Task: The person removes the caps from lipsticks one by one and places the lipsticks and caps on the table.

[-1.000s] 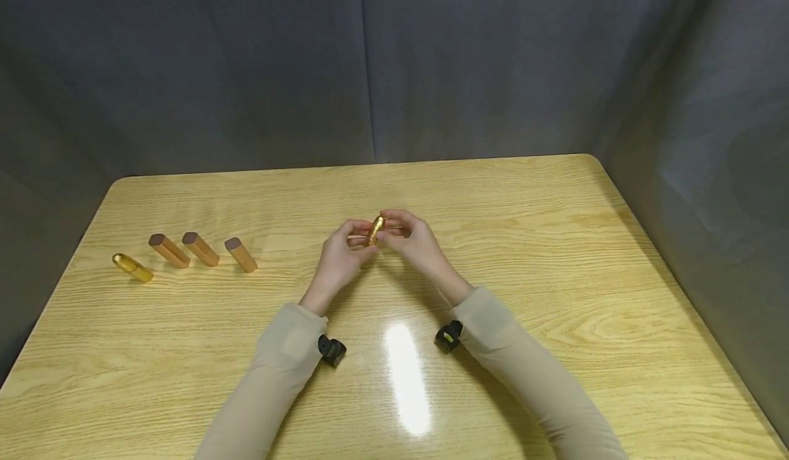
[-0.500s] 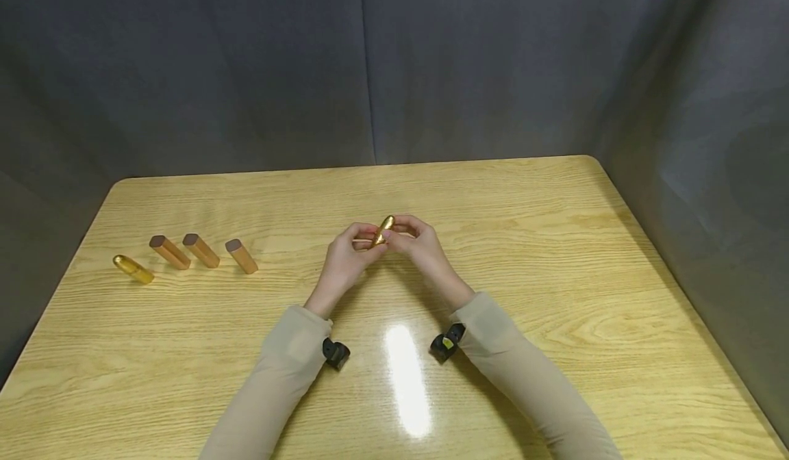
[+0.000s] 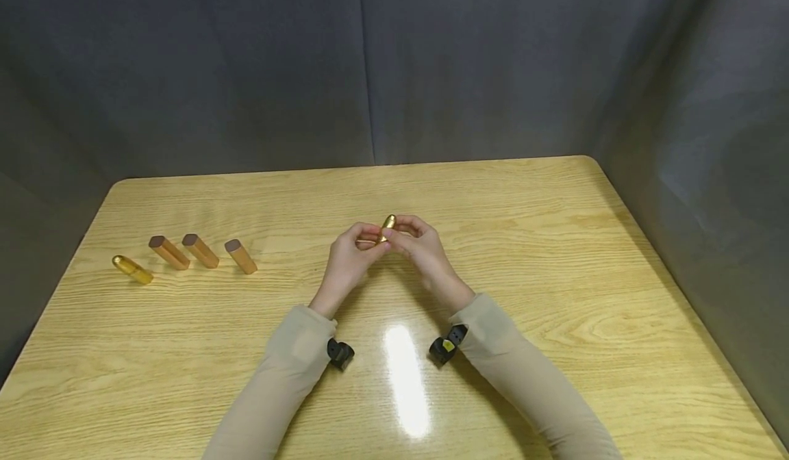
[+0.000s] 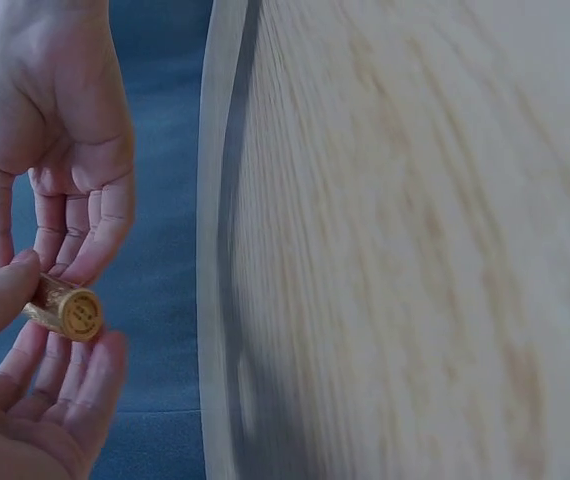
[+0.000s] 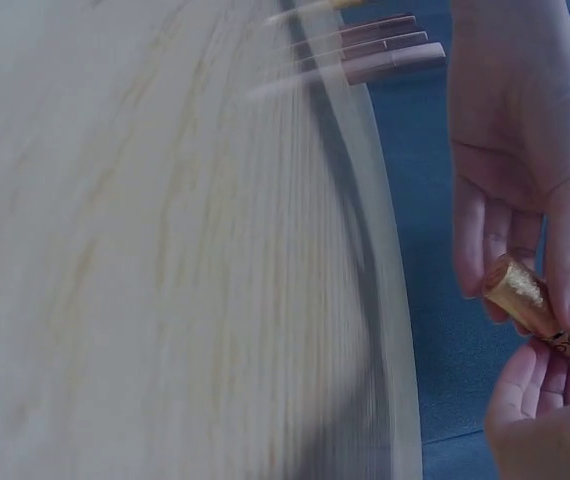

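Both hands meet over the middle of the table around a gold, round-tipped tube (image 3: 387,227) that looks like a lipstick. My left hand (image 3: 348,261) pinches its lower part between thumb and fingers. On the tip end, my right hand (image 3: 425,254) holds it with thumb and fingertips. The tube leans, tip up and to the right. Seen in the left wrist view, the tube (image 4: 65,306) shows a round base with small marks too fine to read. Dark print on its side appears in the right wrist view, where fingers hide part of the tube (image 5: 518,293).
At the table's left stand several tubes: a gold round-tipped one (image 3: 132,269) and three copper-coloured ones with angular tops, at left (image 3: 169,252), middle (image 3: 200,250) and right (image 3: 241,255). Grey curtains (image 3: 370,70) surround the wooden table (image 3: 555,241).
Both hands have shifted slightly to the right with the gold tube. Fingers have resettled on it, and its rounded tip shows more plainly than a second ago. The standing tubes stay put.
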{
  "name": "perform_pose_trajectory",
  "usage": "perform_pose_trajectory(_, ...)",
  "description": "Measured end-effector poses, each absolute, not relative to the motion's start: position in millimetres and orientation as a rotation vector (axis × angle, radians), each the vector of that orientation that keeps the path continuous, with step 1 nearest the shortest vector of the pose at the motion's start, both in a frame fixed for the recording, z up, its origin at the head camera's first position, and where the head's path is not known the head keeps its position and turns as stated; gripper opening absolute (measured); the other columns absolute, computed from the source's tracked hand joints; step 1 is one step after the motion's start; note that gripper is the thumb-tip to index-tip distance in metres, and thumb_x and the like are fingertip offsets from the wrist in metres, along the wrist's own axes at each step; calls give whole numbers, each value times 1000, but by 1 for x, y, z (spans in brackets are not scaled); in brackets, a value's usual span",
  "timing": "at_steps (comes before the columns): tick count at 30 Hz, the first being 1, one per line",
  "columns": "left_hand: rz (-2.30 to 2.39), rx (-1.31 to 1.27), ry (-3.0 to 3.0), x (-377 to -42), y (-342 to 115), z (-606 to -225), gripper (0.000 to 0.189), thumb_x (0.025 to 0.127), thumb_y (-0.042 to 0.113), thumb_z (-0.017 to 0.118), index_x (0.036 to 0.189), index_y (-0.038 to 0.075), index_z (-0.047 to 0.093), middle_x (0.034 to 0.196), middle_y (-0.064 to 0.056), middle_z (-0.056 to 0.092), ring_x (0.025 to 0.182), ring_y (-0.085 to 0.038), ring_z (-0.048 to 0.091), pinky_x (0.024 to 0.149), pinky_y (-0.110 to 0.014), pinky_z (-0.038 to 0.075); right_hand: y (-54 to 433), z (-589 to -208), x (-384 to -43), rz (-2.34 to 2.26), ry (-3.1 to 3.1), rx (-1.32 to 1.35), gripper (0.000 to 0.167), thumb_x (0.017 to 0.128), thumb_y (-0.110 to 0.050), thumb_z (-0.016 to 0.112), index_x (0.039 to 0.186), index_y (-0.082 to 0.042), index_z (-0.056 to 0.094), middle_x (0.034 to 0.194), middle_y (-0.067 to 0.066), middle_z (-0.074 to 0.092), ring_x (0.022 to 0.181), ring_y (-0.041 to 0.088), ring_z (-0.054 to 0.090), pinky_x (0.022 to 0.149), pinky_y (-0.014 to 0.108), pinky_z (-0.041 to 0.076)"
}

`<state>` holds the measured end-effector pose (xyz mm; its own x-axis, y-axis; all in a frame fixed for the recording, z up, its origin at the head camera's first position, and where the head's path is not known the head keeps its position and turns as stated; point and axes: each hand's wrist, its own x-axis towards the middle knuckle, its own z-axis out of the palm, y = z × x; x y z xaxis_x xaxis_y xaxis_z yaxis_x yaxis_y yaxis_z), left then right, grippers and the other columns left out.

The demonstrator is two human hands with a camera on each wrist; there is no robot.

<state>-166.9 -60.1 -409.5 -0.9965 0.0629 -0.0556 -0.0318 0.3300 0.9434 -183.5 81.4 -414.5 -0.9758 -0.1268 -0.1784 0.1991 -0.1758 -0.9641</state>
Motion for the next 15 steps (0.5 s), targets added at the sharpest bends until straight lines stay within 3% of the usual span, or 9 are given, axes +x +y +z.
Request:
perform_pose_trajectory(7, 1796, 27, 2474, -166, -58, -408, 32, 86, 16, 71, 114, 2, 65, 111, -16, 67, 98, -28, 68, 72, -26, 57, 85, -410, -183, -2175, 1993, 113, 28, 88, -9, 66, 113, 2, 59, 90, -6, 64, 83, 4, 61, 90, 34, 50)
perform_pose_trajectory(15, 1775, 28, 2455, -166, -61, -403, 34, 87, 18, 71, 117, 4, 65, 114, -14, 66, 100, -27, 67, 72, -26, 57, 86, -407, -184, -2182, 1959, 144, 26, 88, -10, 67, 110, 1, 59, 86, -7, 65, 81, 4, 63, 91, 30, 50)
